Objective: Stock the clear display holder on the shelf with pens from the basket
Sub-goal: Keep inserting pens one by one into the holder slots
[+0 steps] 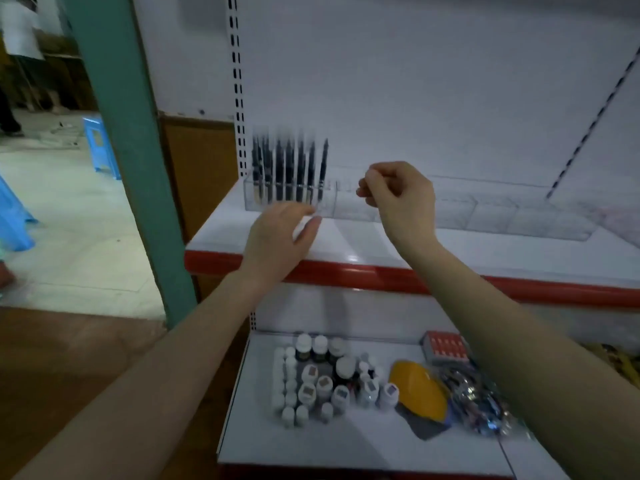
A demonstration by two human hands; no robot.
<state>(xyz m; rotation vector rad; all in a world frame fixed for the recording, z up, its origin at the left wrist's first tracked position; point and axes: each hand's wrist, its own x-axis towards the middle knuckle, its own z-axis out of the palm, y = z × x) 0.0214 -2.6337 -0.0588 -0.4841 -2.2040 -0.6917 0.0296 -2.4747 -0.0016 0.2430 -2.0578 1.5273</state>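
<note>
A clear display holder (450,209) runs along the white shelf (346,247). Several dark pens (287,168) stand upright in its left end; the remaining compartments to the right look empty. My left hand (280,233) hovers at the holder's front left, fingers relaxed and spread, holding nothing. My right hand (398,192) is raised just right of the pens, above the holder, fingers curled with the thumb and forefinger pinched together; nothing shows between them. No basket is in view.
The shelf has a red front edge (381,273). On the lower shelf (311,441) stand several small white bottles (322,379), a yellow object (419,389), a red-and-grey box (446,348) and a shiny packet (478,400). A green post (128,150) rises at left, blue stools (100,147) beyond.
</note>
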